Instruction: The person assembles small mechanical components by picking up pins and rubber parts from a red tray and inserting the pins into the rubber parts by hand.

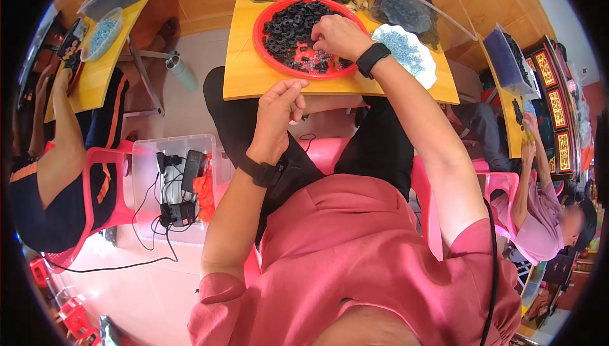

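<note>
A round red tray (259,45) on the yellow table holds many small black ring-like parts (295,26) and some small shiny metal pieces (311,60) near its front side. Over the tray's right half, my right hand (339,36) reaches down with its fingertips pinched together among the black parts. Whatever lies between those fingertips is hidden. My left hand (278,114) hovers just off the table's front edge, below the tray, thumb and fingers closed together. I cannot make out what it holds. Right of the tray, a white scalloped plate (426,67) carries a heap of small bluish-silver pieces (401,51).
Clear bins of black parts (409,10) stand behind the tray. On the floor at left sits a clear box (143,175) with cables and black adapters, near a green bottle (183,73). Co-workers sit at yellow tables on both sides (60,149) (539,213).
</note>
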The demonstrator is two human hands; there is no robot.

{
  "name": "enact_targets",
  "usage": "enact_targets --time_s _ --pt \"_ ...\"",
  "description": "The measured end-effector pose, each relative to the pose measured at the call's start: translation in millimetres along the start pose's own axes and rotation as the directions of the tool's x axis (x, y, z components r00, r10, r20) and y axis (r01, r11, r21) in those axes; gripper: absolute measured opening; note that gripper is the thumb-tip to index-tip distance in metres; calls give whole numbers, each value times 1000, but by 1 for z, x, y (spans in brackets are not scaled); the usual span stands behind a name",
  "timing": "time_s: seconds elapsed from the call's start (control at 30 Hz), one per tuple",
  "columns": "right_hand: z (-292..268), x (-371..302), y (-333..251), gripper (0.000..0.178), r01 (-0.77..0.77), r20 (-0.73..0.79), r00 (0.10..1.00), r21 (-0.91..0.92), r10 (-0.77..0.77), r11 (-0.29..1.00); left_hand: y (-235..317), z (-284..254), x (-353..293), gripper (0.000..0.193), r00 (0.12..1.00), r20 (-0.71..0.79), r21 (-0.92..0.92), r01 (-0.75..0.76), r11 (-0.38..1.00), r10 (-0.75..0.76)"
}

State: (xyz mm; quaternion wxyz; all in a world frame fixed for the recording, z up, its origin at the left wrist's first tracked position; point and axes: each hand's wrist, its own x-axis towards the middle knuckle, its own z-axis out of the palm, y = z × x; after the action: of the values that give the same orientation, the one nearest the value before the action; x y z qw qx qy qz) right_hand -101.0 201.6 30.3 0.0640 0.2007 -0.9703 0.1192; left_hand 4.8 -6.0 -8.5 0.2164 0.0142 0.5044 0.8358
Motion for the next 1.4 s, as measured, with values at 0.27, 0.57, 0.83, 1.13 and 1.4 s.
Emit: enact_targets --time_s 0.27,0.57,0.83,1.13,1.4 --pt "-8 -8 -13 23 46 -72 996 -48 -50 998 2 -2 0 18 1000 -20 -25 -4 1000 4" --pt "-38 -58 -90 18 278 -281 925 34 -257 960 14 5 1 25 994 -62 -104 -94 990 88" --pt "-31 -72 -96 14 253 -296 928 55 -227 966 10 -4 6 21 996 -13 -110 -86 990 85" --pt "-21 -100 -106 9 56 -325 914 694 242 718 12 -8 4 21 996 91 -278 21 960 4" --pt "-14 -101 -103 16 143 -446 890 475 98 868 11 -5 4 22 996 89 -258 15 966 8"
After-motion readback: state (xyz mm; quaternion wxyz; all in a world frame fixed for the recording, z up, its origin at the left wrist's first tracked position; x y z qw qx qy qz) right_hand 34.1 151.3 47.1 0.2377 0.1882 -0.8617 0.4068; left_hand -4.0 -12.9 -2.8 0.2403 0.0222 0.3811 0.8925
